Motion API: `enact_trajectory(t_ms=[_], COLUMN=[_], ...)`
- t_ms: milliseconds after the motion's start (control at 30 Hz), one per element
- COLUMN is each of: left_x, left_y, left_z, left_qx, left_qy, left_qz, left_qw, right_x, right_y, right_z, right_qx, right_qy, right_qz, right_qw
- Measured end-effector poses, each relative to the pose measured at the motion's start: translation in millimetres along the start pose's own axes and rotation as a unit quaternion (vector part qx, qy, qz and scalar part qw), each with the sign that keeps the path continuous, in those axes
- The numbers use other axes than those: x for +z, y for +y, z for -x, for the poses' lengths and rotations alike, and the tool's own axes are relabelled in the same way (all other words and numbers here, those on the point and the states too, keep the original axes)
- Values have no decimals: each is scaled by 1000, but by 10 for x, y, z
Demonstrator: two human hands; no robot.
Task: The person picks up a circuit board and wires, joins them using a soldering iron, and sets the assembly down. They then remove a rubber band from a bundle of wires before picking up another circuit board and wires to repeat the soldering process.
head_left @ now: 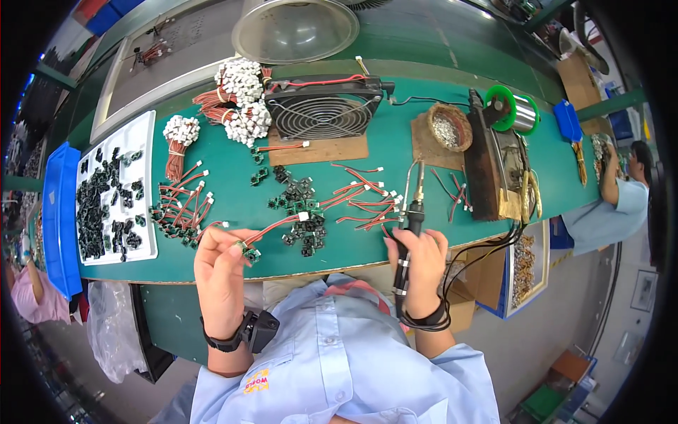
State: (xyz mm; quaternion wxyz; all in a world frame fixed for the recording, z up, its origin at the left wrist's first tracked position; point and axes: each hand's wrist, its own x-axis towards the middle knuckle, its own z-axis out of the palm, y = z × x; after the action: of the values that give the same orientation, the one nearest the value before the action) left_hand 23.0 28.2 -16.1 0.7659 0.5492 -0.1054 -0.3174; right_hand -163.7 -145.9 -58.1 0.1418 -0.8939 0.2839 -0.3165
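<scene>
Near the counter's (233,167) front edge, a small board (252,255) with red and black wires is pinched by the fingers of the left hand (220,272). A soldering iron (415,215) is gripped by the fingers of the right hand (425,265), its tip turned toward the back edge. Loose wires (371,204) beside it could be scorched, or fingers burned, if the iron were swung carelessly leftward.

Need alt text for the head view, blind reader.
A person's left hand holds a small green part with red wires attached while the right hand grips a soldering iron, both at the near edge of a green workbench. Around them are bundled leads with white connectors, a black fan, a white tray of dark parts, and a solder spool.
</scene>
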Motion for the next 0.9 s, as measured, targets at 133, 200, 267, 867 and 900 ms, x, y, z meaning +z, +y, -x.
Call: enact_trajectory(t_ms=[133, 200, 267, 867, 900], left_x=[109, 169, 242, 573, 583], left_y=[-2, -3, -7, 100, 109], left_z=[-6, 10, 39, 123, 127], left_qx=[14, 15, 49, 319, 324], left_qy=[8, 10, -25, -266, -255], left_qz=[-52, -66, -134, -513, -516], left_qw=[999, 998, 989, 751, 751], right_x=[-52, -43, -13, -370, -380], right_y=[30, 39, 52, -400, -397], right_z=[57, 61, 64, -293, -298], right_qx=[-53, -71, -43, -47, -51], right_qy=[-37, -48, 1, -149, -154], right_qz=[65, 74, -17, -404, -396], right_qw=[996, 994, 999, 901, 904])
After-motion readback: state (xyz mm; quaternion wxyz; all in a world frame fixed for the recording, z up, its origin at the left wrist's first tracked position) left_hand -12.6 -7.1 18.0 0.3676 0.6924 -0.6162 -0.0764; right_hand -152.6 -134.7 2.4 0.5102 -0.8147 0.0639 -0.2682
